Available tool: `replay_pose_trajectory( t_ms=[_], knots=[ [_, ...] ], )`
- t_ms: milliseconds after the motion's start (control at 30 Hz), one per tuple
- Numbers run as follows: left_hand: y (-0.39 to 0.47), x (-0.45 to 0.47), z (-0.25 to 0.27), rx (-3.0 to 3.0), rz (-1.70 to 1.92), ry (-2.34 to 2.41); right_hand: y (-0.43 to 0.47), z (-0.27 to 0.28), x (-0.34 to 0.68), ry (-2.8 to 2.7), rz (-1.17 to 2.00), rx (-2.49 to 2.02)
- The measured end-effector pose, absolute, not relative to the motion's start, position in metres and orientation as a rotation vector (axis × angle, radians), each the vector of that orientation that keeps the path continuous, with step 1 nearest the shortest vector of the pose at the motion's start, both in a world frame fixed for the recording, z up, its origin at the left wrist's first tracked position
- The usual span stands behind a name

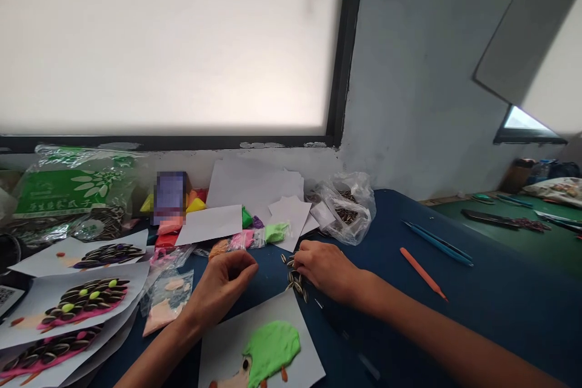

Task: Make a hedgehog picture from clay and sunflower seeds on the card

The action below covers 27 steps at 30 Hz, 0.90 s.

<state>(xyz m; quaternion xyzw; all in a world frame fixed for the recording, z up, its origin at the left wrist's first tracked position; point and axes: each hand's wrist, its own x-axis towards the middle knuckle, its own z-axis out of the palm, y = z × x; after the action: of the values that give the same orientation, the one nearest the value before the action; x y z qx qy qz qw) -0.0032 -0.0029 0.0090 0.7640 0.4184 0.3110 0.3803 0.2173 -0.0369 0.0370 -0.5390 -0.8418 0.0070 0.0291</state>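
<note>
My right hand (325, 271) reaches down to a small pile of striped sunflower seeds (297, 284), its fingers pinched together on a seed at the pile. Left of the pile, my left hand (225, 282) hovers with thumb and fingertips drawn together; whether anything small is between them does not show. Just below both hands lies a sheet of white paper (222, 342) bearing a hedgehog figure in modelling clay. Its body is bright green clay (275, 348), with a pale face, a dark eye and orange feet. The lower part of the sheet is cut off.
Finished hedgehog pictures (86, 306) with seed spines overlap at left. Behind them stands a green-printed seed bag (68, 194). Clay packets (168, 297) and blank paper (254, 185) lie nearby. A clear bag of seeds (348, 209), blue tweezers (439, 244) and an orange tool (422, 273) are at right.
</note>
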Motion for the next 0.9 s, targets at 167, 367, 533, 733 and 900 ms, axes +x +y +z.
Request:
replay_pose_trajectory(
  t_ms=[167, 367, 533, 733, 900],
  knots=[
    [-0.004, 0.000, 0.007, 1.986, 0.707, 1.053, -0.036, 0.042, 0.220, -2.546, 0.049, -1.697],
    [-0.002, 0.002, 0.004, 2.032, 0.629, 1.096, -0.039, 0.052, 0.223, -2.473, 0.086, -1.745],
    [0.005, -0.004, 0.008, 1.994, 0.574, 0.999, -0.045, 0.050, 0.216, -2.489, 0.126, -1.749],
    [0.006, -0.017, 0.031, 1.971, 0.211, 0.973, -0.044, 0.041, 0.212, -2.490, 0.117, -1.731],
    [0.001, -0.018, 0.043, 2.052, 0.103, 1.066, -0.044, 0.038, 0.211, -2.504, 0.115, -1.701]
  ],
)
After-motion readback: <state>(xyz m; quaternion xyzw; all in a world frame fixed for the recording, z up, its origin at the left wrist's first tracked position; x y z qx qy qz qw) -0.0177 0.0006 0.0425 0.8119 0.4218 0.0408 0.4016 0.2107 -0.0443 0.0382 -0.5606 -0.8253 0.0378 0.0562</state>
